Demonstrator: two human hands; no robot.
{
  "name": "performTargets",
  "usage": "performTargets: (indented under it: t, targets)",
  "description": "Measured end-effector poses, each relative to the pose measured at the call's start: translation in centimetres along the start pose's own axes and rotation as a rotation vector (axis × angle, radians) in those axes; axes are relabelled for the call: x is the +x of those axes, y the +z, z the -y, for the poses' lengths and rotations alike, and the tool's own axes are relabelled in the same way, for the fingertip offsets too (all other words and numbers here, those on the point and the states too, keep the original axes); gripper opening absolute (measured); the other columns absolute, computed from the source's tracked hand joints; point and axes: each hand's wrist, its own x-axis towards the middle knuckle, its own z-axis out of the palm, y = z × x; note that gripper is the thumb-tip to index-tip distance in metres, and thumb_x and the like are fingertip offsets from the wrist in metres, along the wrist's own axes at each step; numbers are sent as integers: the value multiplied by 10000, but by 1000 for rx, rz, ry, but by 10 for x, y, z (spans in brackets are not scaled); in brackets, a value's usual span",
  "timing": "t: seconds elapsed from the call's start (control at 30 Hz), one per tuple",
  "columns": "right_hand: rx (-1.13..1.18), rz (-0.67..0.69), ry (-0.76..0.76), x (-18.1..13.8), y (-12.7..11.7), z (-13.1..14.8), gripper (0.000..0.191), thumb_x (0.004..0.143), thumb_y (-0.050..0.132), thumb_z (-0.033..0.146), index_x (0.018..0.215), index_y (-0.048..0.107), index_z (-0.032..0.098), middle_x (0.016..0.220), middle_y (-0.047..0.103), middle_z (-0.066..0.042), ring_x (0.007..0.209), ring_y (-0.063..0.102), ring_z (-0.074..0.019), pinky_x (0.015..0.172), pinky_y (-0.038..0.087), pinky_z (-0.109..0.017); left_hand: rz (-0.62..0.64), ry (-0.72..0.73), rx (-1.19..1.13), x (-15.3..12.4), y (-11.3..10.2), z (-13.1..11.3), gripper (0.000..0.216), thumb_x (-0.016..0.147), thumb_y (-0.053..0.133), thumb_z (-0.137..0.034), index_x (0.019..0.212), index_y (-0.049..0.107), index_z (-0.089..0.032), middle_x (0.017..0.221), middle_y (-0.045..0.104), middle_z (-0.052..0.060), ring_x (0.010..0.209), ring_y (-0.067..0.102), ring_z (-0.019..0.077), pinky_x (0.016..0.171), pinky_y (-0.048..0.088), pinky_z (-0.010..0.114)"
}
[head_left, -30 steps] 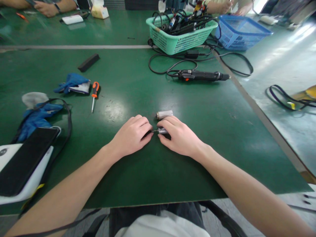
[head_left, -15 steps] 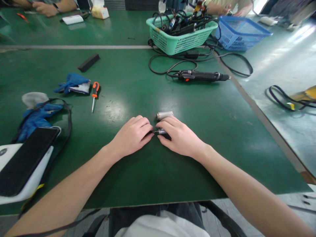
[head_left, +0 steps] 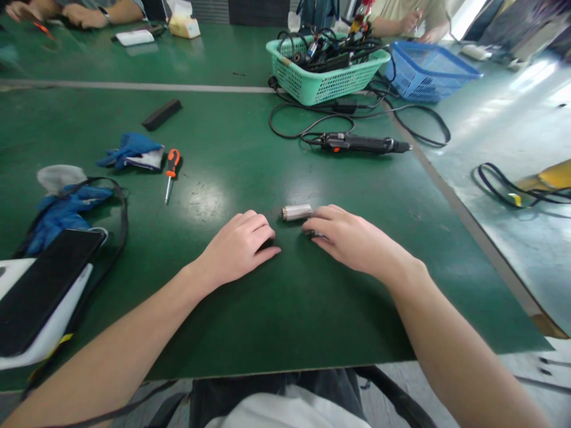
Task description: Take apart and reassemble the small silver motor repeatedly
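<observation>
My left hand (head_left: 238, 244) rests low over the green table, thumb and fingers closed around something dark, mostly hidden beneath the fingers. To its right, my right hand (head_left: 350, 241) pinches a small silver metal part (head_left: 314, 234) between thumb and fingertips; only a sliver of it shows. A short silver metal cylinder (head_left: 297, 212) lies on its side just beyond the gap between my hands, close to the right fingertips. Bare table separates the two hands.
An orange-handled screwdriver (head_left: 172, 172), blue gloves (head_left: 131, 148) and a phone (head_left: 49, 291) lie left. Beyond are a dark bar (head_left: 162, 115), a corded electric screwdriver (head_left: 361, 143), a green basket (head_left: 328, 83) of cables and a blue basket (head_left: 428, 71). Co-workers' hands (head_left: 84, 16) appear opposite.
My right hand has drawn away to the right with the small silver part, widening the gap between my hands. The left hand has barely moved, and the cylinder now shows fully.
</observation>
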Motion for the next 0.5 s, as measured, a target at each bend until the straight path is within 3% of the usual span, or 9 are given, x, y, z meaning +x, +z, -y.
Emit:
performTargets:
  t: [0.17, 0.3, 0.5]
  targets:
    - [-161, -45, 284, -21, -7, -72, 240, 915, 621, 214, 1120, 744, 185, 1002, 690, -110, 891, 663, -270, 854, 536, -422, 2, -1, -15, -1, -1, 0, 252, 1027, 587, -374, 996, 698, -150, 991, 661, 79, 950, 589, 229, 872, 487, 393]
    - [-231, -144, 498, -43, -12, -128, 273, 903, 601, 215, 1118, 764, 175, 989, 693, -137, 900, 662, -277, 857, 491, -438, -9, -8, -22, -2, -2, -1, 241, 1031, 574, -346, 990, 704, -147, 997, 665, 79, 954, 592, 226, 884, 490, 394]
    - [-256, -221, 598, -64, -13, -159, 294, 932, 566, 252, 1125, 766, 155, 991, 702, -198, 895, 667, -287, 823, 453, -450, -27, -11, -26, -2, -3, -2, 194, 1022, 556, -265, 961, 704, -154, 991, 666, 77, 956, 595, 216, 890, 490, 376]
